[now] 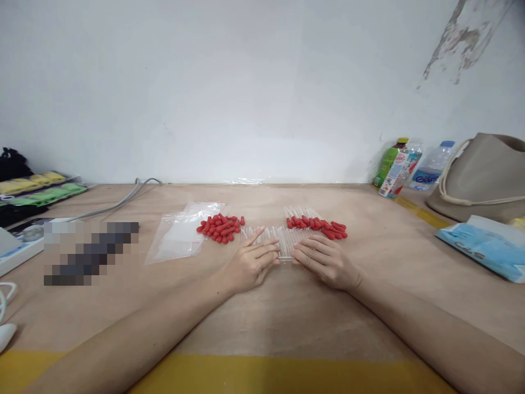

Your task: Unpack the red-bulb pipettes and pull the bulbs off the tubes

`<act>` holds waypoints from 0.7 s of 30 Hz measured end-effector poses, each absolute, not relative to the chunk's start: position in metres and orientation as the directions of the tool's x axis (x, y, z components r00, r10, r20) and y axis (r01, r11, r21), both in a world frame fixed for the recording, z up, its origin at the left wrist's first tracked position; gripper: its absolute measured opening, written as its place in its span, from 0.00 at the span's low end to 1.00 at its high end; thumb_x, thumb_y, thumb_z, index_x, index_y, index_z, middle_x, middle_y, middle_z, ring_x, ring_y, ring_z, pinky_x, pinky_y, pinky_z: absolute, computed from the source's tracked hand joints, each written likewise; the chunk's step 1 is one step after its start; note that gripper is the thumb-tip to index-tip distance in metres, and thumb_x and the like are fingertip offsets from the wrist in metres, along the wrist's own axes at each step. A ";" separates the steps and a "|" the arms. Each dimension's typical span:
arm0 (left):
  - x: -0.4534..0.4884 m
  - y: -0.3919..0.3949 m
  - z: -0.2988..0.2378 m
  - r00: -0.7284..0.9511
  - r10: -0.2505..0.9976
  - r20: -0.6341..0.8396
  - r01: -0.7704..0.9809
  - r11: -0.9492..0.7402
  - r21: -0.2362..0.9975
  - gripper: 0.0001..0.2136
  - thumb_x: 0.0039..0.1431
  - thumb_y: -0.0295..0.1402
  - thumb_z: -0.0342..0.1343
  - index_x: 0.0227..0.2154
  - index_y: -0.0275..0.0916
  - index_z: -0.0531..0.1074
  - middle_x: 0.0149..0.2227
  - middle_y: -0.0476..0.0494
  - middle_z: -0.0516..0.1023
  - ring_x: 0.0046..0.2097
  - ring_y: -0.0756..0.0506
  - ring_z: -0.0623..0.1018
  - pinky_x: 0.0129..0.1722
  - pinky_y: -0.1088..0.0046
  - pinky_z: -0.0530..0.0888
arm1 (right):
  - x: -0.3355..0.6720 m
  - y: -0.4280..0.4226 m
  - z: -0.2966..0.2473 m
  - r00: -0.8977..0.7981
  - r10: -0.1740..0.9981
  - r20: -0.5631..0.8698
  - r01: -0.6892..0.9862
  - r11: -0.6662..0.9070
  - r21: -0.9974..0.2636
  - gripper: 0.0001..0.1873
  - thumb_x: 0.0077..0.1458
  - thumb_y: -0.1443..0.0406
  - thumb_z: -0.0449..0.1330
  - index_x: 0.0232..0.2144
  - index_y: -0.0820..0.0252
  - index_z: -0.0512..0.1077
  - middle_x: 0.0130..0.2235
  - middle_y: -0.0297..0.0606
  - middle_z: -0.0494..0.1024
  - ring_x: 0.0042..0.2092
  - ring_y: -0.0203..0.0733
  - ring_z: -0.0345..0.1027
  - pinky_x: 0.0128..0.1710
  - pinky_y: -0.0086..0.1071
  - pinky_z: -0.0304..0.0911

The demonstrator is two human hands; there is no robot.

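Note:
A row of clear dropper tubes (285,242) lies side by side on the table between my hands. My left hand (252,264) is closed at the row's left part, its index finger stretched out over the tubes. Fingers together, my right hand (324,260) grips the right end of the row; its fingertips hide part of the tubes. A heap of red rubber bulbs (221,227) lies just beyond my left hand. Behind the right hand are droppers with red bulbs (314,221) on clear tubes, the bulbs toward me.
Clear zip bags (176,238) lie left of the red heap. A grey cable (118,203) runs to a white power strip (24,254) at left. On the right are bottles (400,169), a grey-brown bag (484,178) and a blue tissue pack (484,246). A white wall (262,98) rises behind.

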State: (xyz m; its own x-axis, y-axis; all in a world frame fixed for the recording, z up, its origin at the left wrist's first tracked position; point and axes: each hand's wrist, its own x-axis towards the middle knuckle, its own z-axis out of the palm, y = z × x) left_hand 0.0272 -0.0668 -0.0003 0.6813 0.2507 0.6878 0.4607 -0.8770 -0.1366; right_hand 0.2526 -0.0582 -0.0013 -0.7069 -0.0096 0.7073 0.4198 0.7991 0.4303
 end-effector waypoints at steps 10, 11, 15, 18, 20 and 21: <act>-0.004 -0.049 0.002 0.502 0.343 0.794 0.622 -0.781 -0.056 0.06 0.57 0.24 0.49 0.35 0.36 0.70 0.39 0.44 0.77 0.46 0.46 0.74 0.53 0.58 0.66 | 0.284 -0.041 -0.001 -0.431 0.179 0.884 0.659 0.732 0.172 0.08 0.52 0.68 0.57 0.36 0.58 0.72 0.33 0.38 0.78 0.36 0.39 0.70 0.38 0.35 0.64; -0.009 -0.046 0.002 0.451 0.377 0.809 0.664 -0.747 -0.023 0.06 0.57 0.25 0.49 0.35 0.37 0.70 0.39 0.44 0.76 0.44 0.46 0.74 0.49 0.61 0.69 | 0.289 -0.037 -0.001 -0.339 0.235 0.911 0.719 0.690 0.089 0.07 0.51 0.67 0.58 0.35 0.58 0.73 0.32 0.38 0.78 0.34 0.39 0.69 0.36 0.34 0.63; -0.017 -0.038 0.002 0.348 0.492 0.798 0.755 -0.652 0.073 0.09 0.59 0.28 0.48 0.39 0.39 0.71 0.33 0.45 0.70 0.35 0.49 0.72 0.34 0.72 0.73 | 0.305 -0.023 -0.005 -0.153 0.418 0.896 0.792 0.594 -0.142 0.11 0.53 0.61 0.56 0.37 0.58 0.73 0.30 0.38 0.76 0.28 0.36 0.67 0.29 0.29 0.61; -0.015 -0.036 0.001 0.341 0.510 0.789 0.765 -0.639 0.082 0.12 0.59 0.27 0.45 0.43 0.40 0.69 0.31 0.46 0.65 0.33 0.50 0.69 0.34 0.72 0.72 | 0.315 -0.013 -0.009 -0.013 0.577 0.817 0.817 0.477 -0.324 0.16 0.52 0.57 0.55 0.41 0.59 0.70 0.30 0.37 0.76 0.27 0.36 0.66 0.28 0.30 0.60; -0.014 -0.036 0.001 0.349 0.488 0.800 0.748 -0.659 0.076 0.13 0.59 0.25 0.44 0.44 0.40 0.68 0.32 0.46 0.64 0.34 0.49 0.69 0.36 0.71 0.72 | 0.323 -0.007 -0.010 0.122 0.631 0.766 0.811 0.382 -0.444 0.18 0.50 0.54 0.56 0.38 0.60 0.70 0.30 0.37 0.75 0.26 0.36 0.65 0.27 0.30 0.59; -0.014 -0.035 0.001 0.353 0.473 0.808 0.739 -0.670 0.069 0.13 0.59 0.25 0.44 0.44 0.40 0.68 0.31 0.46 0.64 0.35 0.49 0.69 0.36 0.71 0.72 | 0.327 -0.005 -0.009 0.176 0.645 0.744 0.796 0.351 -0.493 0.17 0.50 0.54 0.56 0.36 0.61 0.69 0.29 0.38 0.75 0.25 0.36 0.64 0.27 0.30 0.59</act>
